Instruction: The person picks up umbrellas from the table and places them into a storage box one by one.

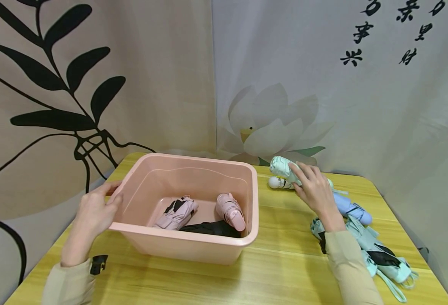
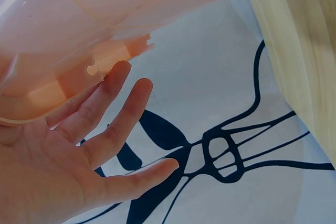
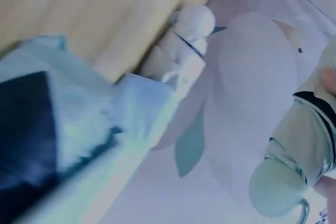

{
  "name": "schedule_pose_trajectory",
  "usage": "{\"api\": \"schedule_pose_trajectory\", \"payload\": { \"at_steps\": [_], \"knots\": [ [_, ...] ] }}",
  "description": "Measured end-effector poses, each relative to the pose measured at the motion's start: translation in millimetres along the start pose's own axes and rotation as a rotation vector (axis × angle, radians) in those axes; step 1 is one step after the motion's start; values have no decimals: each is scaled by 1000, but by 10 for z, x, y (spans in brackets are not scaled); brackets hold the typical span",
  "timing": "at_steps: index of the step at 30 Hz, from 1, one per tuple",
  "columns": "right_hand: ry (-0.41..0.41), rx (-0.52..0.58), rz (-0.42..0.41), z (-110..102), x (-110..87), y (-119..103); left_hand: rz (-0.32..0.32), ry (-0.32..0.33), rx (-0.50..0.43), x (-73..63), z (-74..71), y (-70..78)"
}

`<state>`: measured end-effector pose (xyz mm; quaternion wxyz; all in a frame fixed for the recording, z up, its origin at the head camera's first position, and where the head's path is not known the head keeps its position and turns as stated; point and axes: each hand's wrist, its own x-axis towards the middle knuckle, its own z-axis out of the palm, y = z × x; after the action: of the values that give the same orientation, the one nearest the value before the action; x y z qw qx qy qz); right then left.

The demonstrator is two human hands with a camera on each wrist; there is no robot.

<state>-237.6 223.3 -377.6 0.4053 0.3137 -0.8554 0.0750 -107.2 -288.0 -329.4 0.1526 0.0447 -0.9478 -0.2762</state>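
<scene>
My left hand [image 1: 96, 212] holds the left rim of a pink plastic bin [image 1: 193, 161], thumb on the inside; in the left wrist view its fingers [image 2: 123, 114] spread beneath the rim. Inside the bin lie a lilac folded umbrella [image 1: 176, 214], a pink folded umbrella [image 1: 229, 209] and a black folded item [image 1: 212, 228]. At the back right, my right hand [image 1: 315, 190] grips a mint-green folded umbrella [image 1: 280, 166], raised off the table. Its rounded end and black strap show in the right wrist view. Just below lies a white folded umbrella [image 1: 278, 182].
Right of the bin, a blue folded umbrella [image 1: 355, 209] and several grey-green ones [image 1: 384, 250] with black patches and loose straps lie on the wooden table [image 1: 281, 271], partly behind my right forearm. A printed curtain [image 1: 170, 84] hangs along the table's back edge.
</scene>
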Motion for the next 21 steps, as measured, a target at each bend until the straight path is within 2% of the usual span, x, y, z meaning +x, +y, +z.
{"api": "schedule_pose_trajectory", "payload": {
  "at_steps": [9, 21],
  "knots": [
    [53, -18, -44, -125, 240, -95, -3, 2, 8, 0, 2, 7],
    [81, 0, -116, -249, 567, -267, -19, -33, 30, 13, -6, 11]
  ]
}}
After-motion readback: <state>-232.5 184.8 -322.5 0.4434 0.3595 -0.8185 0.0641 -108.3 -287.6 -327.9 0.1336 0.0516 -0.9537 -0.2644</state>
